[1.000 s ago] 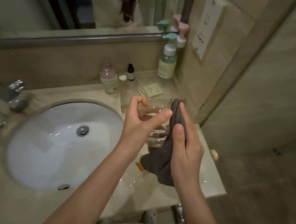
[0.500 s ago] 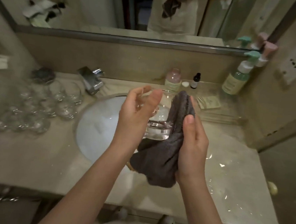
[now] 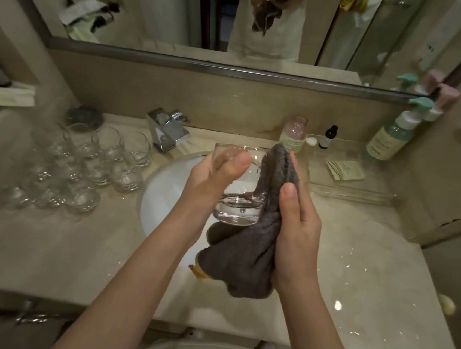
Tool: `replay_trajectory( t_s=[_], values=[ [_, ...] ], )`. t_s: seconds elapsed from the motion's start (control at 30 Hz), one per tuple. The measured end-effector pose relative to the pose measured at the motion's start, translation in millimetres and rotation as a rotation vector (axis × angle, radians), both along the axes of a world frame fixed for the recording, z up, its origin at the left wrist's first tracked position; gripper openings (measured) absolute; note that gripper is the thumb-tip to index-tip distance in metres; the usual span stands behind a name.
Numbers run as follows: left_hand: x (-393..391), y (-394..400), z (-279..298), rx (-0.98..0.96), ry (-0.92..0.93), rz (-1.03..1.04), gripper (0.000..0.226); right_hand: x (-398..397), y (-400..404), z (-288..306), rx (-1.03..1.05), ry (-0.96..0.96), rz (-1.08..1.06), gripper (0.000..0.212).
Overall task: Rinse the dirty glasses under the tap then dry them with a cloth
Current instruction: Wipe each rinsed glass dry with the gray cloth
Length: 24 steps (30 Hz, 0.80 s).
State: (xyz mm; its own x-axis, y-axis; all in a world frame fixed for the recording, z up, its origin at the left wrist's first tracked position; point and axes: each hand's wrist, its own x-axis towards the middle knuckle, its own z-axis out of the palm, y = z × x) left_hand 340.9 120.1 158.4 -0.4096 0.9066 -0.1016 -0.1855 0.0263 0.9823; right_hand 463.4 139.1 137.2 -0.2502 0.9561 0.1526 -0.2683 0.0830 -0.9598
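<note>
The glass [image 3: 238, 186] is held upright above the sink [image 3: 165, 190], and the left hand [image 3: 211, 181] grasps it around its side. The right hand [image 3: 294, 229] clutches the grey cloth [image 3: 247, 250] and presses it against the glass wall. This looks like the drying step. Next, I think, the glass needs turning inside the cloth; other glasses [image 3: 88, 165] wait left on the counter [image 3: 355, 272]

Glasses [image 3: 82, 164] stand left of the sink [image 3: 164, 196], tap [image 3: 167, 132] behind.
</note>
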Motion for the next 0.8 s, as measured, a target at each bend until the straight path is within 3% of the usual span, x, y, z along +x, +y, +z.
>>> replay_trajectory(
  t_s=[0.1,0.27,0.37,0.47,0.53,0.6,0.7,0.8],
  values=[
    [-11,-9,-3,-0.006,0.181,0.087,0.065,-11,-3,-3,0.055,-0.071,-0.056,0.036],
    [-15,-19,0,0.004,0.100,0.114,0.099,-37,-16,-2,0.198,-0.132,-0.085,0.039],
    [-38,-22,2,0.016,-0.047,-0.015,0.081,-47,-22,-2,0.180,-0.099,-0.085,0.041],
    [-55,-27,3,0.045,-0.229,-0.207,0.067,-54,-20,-1,0.036,0.000,-0.069,0.057],
    [-60,-28,1,0.039,-0.205,-0.217,0.070,-59,-23,1,-0.003,0.013,-0.054,0.059],
    [-64,-29,-1,0.023,-0.136,-0.139,0.071,-63,-27,3,0.013,-0.004,-0.060,0.047],
    [-64,-32,-3,-0.010,-0.051,0.009,0.106,-68,-30,1,0.054,-0.037,-0.100,0.038],
    [-60,-39,-7,-0.014,-0.033,0.005,0.106,-75,-33,0,0.089,-0.099,-0.100,0.037]
  ],
)
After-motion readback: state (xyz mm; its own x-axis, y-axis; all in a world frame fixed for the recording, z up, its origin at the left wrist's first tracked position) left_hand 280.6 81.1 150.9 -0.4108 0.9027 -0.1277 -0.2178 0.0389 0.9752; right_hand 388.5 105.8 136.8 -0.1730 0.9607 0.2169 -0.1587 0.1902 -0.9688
